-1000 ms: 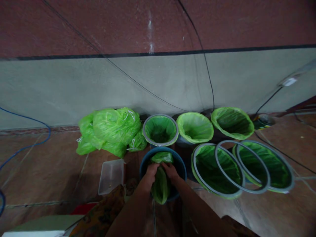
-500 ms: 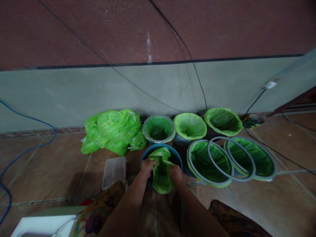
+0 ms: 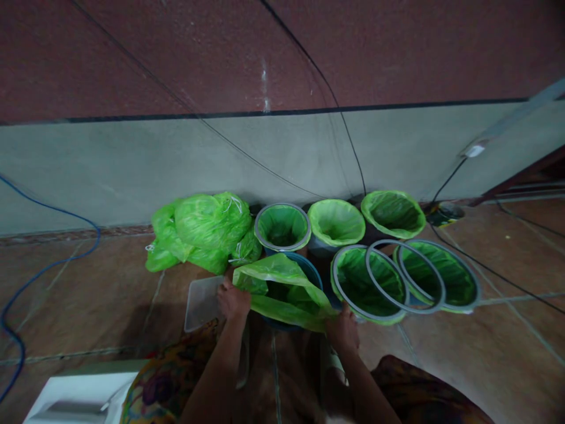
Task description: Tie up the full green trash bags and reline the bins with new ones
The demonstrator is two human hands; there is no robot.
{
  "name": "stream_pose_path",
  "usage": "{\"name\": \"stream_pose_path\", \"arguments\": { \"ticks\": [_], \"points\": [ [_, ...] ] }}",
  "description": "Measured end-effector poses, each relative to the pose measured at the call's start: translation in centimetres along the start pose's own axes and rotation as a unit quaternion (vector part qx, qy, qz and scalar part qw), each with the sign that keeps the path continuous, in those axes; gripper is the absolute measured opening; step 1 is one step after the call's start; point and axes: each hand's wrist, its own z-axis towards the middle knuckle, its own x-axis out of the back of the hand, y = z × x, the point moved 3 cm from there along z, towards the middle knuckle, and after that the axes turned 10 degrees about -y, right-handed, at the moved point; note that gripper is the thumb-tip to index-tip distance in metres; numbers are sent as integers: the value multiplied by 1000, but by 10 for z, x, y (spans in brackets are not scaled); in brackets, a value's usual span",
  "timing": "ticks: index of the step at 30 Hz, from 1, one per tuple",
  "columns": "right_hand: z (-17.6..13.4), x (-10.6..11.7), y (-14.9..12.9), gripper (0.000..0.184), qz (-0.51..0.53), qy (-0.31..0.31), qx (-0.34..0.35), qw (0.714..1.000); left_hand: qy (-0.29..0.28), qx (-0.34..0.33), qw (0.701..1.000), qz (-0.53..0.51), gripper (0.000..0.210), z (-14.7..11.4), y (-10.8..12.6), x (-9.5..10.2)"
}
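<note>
A green garbage bag (image 3: 282, 274) is stretched wide between my hands, its mouth facing up over a blue bin (image 3: 314, 272). My left hand (image 3: 233, 297) is closed on the bag's left edge, close to a clear plastic container (image 3: 200, 303). On the opposite side my right hand (image 3: 343, 330) grips the right edge, near a lined bin with a grey rim (image 3: 336, 277). The bag hides most of the blue bin.
Several bins lined in green, among them one by the wall (image 3: 337, 221), stand behind and to the right. A loose grey ring (image 3: 442, 288) lies across two of them. Filled green bags (image 3: 207, 229) are piled left. Cables and a blue cord (image 3: 57, 265) trail nearby.
My hands have moved apart, left and right, pulling the bag's mouth from a narrow gathered shape to a wide opening over the blue bin. The camera view shifted slightly.
</note>
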Motion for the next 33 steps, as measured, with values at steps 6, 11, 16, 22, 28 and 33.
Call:
{"name": "stream_pose_path", "arguments": {
  "ticks": [6, 11, 16, 22, 28, 33],
  "points": [
    [25, 32, -80, 66, -34, 41, 175, 983, 53, -142, 979, 137, 69, 13, 50, -3],
    [66, 32, -98, 30, -28, 3, 264, 964, -26, -267, 948, 174, 32, 38, 64, -12],
    [87, 33, -86, 34, 131, -97, 237, 958, -95, -259, 952, 134, 24, 54, 63, -21],
    [91, 43, -70, 44, 328, -397, 186, 837, -200, -282, 933, 98, 26, 70, 58, -21],
    [140, 44, -85, 36, 111, -84, 190, 972, -174, -246, 947, 108, 27, 92, 68, -33],
    [167, 25, -99, 34, 47, -3, 155, 987, -150, -211, 961, 95, 28, 111, 77, -54]
  ]
}}
